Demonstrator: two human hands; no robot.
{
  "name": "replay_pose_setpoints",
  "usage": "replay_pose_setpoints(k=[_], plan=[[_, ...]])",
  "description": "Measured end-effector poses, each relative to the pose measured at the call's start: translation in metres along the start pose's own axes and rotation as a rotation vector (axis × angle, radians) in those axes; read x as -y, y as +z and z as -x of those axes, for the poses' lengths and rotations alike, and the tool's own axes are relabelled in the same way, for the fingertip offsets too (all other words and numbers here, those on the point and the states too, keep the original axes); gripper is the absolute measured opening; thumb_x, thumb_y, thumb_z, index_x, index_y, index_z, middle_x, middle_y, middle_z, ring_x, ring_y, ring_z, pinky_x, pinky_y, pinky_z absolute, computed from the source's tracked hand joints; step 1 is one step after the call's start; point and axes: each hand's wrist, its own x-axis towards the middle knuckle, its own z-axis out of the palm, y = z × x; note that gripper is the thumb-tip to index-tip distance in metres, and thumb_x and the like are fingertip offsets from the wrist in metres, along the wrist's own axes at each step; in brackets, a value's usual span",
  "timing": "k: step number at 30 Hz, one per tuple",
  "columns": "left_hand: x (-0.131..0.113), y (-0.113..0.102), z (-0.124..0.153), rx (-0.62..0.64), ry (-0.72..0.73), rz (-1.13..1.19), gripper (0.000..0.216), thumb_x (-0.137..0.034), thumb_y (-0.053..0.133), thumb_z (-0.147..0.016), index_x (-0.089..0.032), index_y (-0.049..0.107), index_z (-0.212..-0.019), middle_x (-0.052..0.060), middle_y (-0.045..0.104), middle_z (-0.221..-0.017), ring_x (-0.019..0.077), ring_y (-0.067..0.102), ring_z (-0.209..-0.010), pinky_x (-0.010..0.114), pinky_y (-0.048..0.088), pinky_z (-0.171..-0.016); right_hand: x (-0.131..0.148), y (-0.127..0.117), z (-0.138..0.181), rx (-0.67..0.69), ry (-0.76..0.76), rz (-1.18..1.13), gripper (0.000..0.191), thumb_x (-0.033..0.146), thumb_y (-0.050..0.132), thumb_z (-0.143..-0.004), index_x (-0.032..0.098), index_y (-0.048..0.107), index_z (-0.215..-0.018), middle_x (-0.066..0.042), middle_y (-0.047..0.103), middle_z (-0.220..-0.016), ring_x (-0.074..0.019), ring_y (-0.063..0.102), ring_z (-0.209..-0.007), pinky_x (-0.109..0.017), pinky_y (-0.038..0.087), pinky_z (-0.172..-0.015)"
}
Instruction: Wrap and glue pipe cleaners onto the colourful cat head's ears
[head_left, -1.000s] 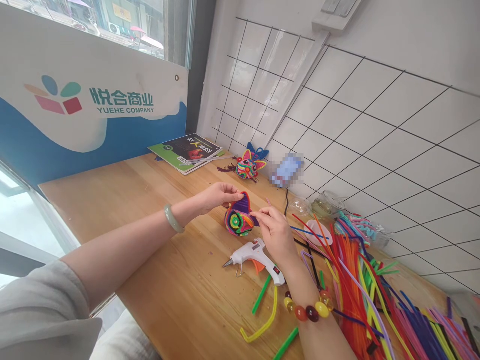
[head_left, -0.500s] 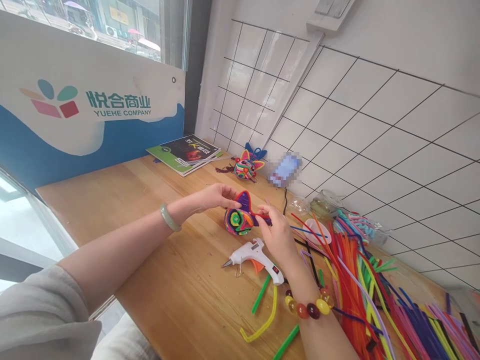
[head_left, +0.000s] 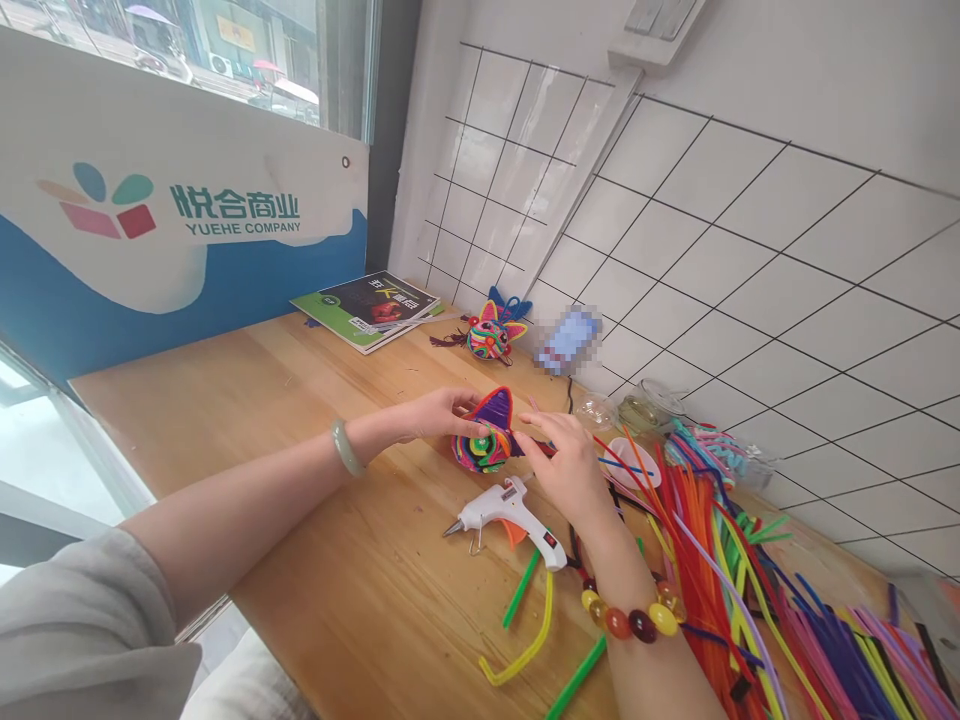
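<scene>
Left hand point(head_left: 444, 416) pinches a multicoloured ball point(head_left: 491, 456) with a purple flap point(head_left: 496, 405) between thumb and fingers over the middle of the desk point(head_left: 337, 560), the right hand point(head_left: 568, 462) curled at its side, grip unclear, a white glue gun point(head_left: 510, 508) lying nearer the front edge, pipe cleaners point(head_left: 699, 525) toward the wall-side edge.

worktop point(head_left: 360, 580): hot glue gun point(head_left: 501, 515) before pipe-cleaner figure point(head_left: 495, 408) | figure between left hand point(head_left: 442, 414) and right hand point(head_left: 570, 468) | pipe-cleaner pile point(head_left: 701, 545) at right | pipe-cleaner ornament point(head_left: 489, 340) behind figure | booklets point(head_left: 367, 308) left of ornament
</scene>
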Motion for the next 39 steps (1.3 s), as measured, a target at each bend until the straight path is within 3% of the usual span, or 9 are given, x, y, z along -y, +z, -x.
replay_pose_setpoints(k=[8,16,20,25,39], plan=[[0.004,0.021,0.000,-0.042,0.103,-0.099,0.044,-0.032,0.065,-0.070,-0.018,0.056,-0.111,0.004,0.063,-0.106,0.0176,0.059,-0.095,0.026,0.046,-0.083,0.009,-0.006,-0.001,-0.050,0.151,-0.204,0.023,0.028,0.049,-0.084,0.020,0.063,-0.099,-0.009,0.065,-0.105,-0.0232,0.056,-0.103,-0.042,0.042,-0.089],[-0.006,0.031,0.002,-0.146,0.192,-0.134,0.035,-0.028,0.064,-0.071,-0.014,0.060,-0.103,0.006,0.064,-0.103,0.0177,0.059,-0.096,0.026,0.046,-0.085,0.014,-0.010,-0.003,0.022,0.337,-0.351,0.023,0.030,0.051,-0.081,0.019,0.067,-0.094,-0.007,0.069,-0.097,-0.0217,0.062,-0.085,-0.039,0.047,-0.081],[-0.016,0.034,0.004,-0.180,0.164,-0.089,0.031,-0.030,0.059,-0.077,-0.011,0.063,-0.101,0.008,0.067,-0.098,0.0180,0.062,-0.089,0.028,0.049,-0.081,0.022,-0.012,-0.005,0.052,0.402,-0.400,0.024,0.031,0.051,-0.080,0.017,0.067,-0.092,-0.006,0.070,-0.091,-0.0203,0.063,-0.082,-0.035,0.049,-0.076],[-0.018,0.037,0.004,-0.258,0.118,-0.052,0.027,-0.031,0.058,-0.078,-0.010,0.065,-0.094,0.007,0.069,-0.088,0.0153,0.063,-0.077,0.025,0.051,-0.071,0.027,-0.012,-0.006,0.063,0.424,-0.451,0.023,0.032,0.054,-0.079,0.018,0.067,-0.091,-0.005,0.070,-0.088,-0.0190,0.063,-0.079,-0.032,0.050,-0.072],[-0.021,0.040,0.005,-0.282,0.118,-0.103,0.018,-0.024,0.057,-0.078,-0.010,0.064,-0.085,0.005,0.069,-0.082,0.0119,0.063,-0.072,0.021,0.051,-0.068,0.022,-0.005,-0.002,0.106,0.438,-0.560,0.025,0.037,0.056,-0.079,0.018,0.065,-0.091,-0.006,0.068,-0.089,-0.0197,0.062,-0.080,-0.034,0.050,-0.074]])
